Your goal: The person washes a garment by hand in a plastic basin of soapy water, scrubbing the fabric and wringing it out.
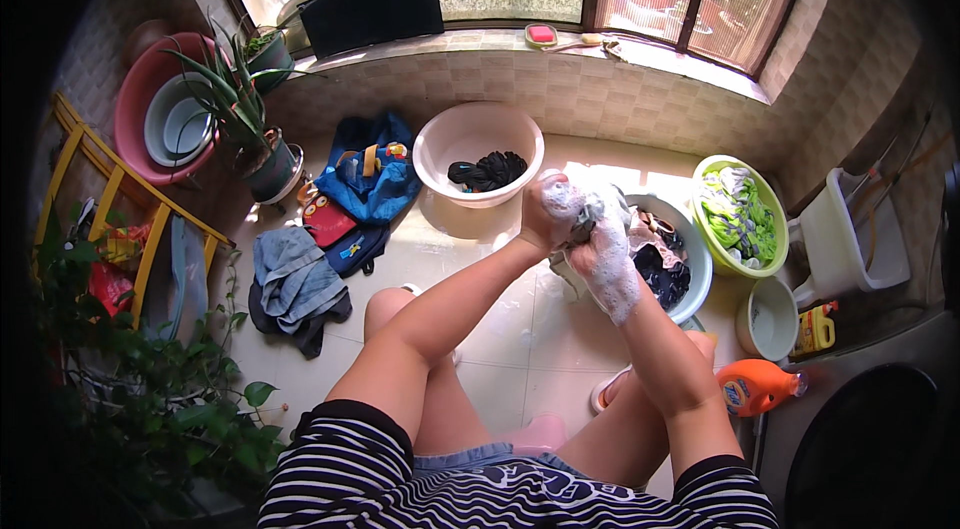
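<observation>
Both hands are covered in white suds and closed on a wet, greyish garment (pixel 606 204), whose exact kind I cannot make out. My left hand (pixel 548 214) grips it on the left, its fingers partly hidden by foam. Close beside it, my right hand (pixel 598 254) clutches the same bunched fabric. The hands are raised over the near left edge of a pale blue basin (pixel 704 267), in which dark and pink clothes (pixel 665 269) lie. Farther left stands a pale pink basin (pixel 455 141) with a black garment (pixel 490 171) in it.
At right are a green basin (pixel 772 191) of lime-green clothes, a small pail (pixel 768 319), an orange detergent bottle (pixel 760 387) and a washboard-like white stand (pixel 840 239). At left lie jeans (pixel 298 274) and a blue bag (pixel 375 191), near potted plants (pixel 272 169) and a yellow rack (pixel 150 259).
</observation>
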The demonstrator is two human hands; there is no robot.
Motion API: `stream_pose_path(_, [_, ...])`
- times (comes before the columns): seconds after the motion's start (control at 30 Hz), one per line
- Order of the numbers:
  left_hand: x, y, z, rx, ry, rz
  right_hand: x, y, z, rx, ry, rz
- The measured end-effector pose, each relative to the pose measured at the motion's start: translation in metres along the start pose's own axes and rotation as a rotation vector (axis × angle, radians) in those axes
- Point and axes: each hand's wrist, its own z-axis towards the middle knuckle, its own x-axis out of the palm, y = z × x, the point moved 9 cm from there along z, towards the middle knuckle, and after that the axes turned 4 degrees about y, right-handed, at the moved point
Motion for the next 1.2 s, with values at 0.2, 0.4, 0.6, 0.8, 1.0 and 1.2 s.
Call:
stream_pose_path(0.2, [0.053, 0.088, -0.009, -0.861, 0.214, -1.110, 0.025, 0.013, 0.000, -0.033, 0.437, -0.141])
stream_pose_path(0.4, [0.030, 0.044, -0.007, -0.920, 0.338, -1.016, 0.024, 0.021, 0.009, -0.013, 0.411, -0.142])
stream_pose_path(0.6, [-0.005, -0.006, 0.038, -0.082, 0.182, -0.194, -0.012, -0.012, -0.003, 0.360, -0.019, -0.006])
stream_pose_path(0.8, [0.056, -0.076, -0.050, 0.486, 0.284, 0.155, -0.002, -0.018, -0.007, 0.543, 0.127, 0.114])
stream_pose_path(1.0, [0.009, -0.037, 0.008, 0.350, 0.037, 0.175, -0.015, -0.007, 0.011, 0.114, -0.018, 0.104])
stream_pose_path(1.2, [0.037, -0.077, -0.022, 0.448, 0.072, 0.149, -0.035, 0.018, 0.009, 0.066, 0.175, -0.361])
